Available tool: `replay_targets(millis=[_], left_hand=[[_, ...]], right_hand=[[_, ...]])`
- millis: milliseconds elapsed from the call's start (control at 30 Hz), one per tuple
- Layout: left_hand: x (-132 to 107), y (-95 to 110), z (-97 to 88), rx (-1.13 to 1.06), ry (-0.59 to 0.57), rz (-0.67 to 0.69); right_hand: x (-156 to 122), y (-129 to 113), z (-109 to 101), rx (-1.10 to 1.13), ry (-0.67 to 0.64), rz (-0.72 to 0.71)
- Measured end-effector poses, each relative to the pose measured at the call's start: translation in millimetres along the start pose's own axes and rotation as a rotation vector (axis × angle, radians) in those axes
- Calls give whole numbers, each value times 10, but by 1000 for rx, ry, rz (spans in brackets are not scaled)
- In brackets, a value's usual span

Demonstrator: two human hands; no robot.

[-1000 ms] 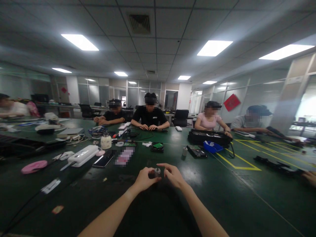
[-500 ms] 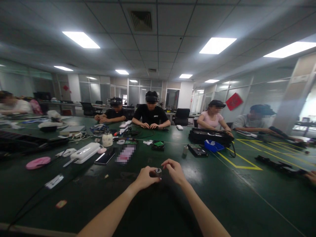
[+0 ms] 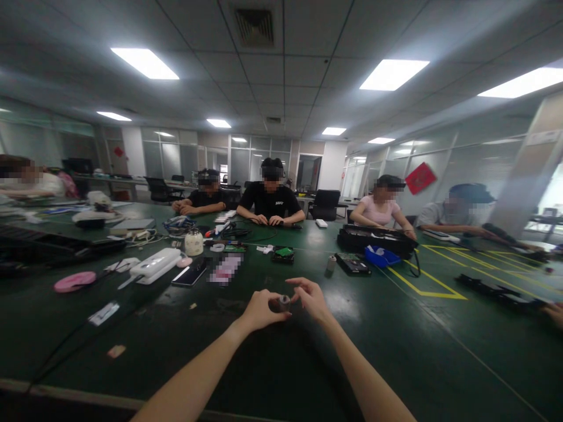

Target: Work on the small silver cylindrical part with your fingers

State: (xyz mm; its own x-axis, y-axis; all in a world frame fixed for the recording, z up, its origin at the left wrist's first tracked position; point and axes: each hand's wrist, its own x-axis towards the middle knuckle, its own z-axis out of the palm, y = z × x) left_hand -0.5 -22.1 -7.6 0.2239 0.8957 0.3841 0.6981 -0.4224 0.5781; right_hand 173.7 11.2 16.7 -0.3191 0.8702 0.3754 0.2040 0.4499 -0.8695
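Note:
My left hand (image 3: 263, 310) grips a small grey metal cylinder (image 3: 284, 303) between thumb and fingers, low over the green table. The cylinder stands roughly upright, with a dark spot in its round top. My right hand (image 3: 310, 299) is just to its right, index finger stretched out and the other fingers partly bent. Its fingertips are close to the cylinder's right side; whether they touch it I cannot tell. No object shows in the right hand. A similar small cylinder (image 3: 331, 263) stands farther off on the table, beside a dark drive-like device (image 3: 353, 264).
Beyond my hands lie a phone (image 3: 189, 273), a white power strip (image 3: 156, 266), a pink tape roll (image 3: 74, 282) and a green circuit board (image 3: 284, 254). A blue tray (image 3: 382, 257) sits by a black case (image 3: 376, 241). Several people work around the table.
The view has shifted slightly. My right hand's fingertips have come a little closer to the cylinder, while the left hand keeps its grip.

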Motion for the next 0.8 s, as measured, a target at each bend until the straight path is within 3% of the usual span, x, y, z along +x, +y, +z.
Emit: replay_targets(millis=[100,333,467,633,700,800], left_hand=[[0,19,-18,-5,-22,-5],[3,-10,-4,-3,-10,7],[1,1,-9,-44,-19,-6],[-14,50,-41,-80,-32,13],[-19,64,-53,-83,-38,13],[-23,73,-62,-122,-53,11]], right_hand=[[-3,-12,-5,10,24,-36],[-31,8,56,-107,-129,-114],[2,21,63,-107,-70,-129],[80,163,-97,-76,119,-75],[87,277,-193,-144,81,-15],[74,431,-299,-241,-84,44]])
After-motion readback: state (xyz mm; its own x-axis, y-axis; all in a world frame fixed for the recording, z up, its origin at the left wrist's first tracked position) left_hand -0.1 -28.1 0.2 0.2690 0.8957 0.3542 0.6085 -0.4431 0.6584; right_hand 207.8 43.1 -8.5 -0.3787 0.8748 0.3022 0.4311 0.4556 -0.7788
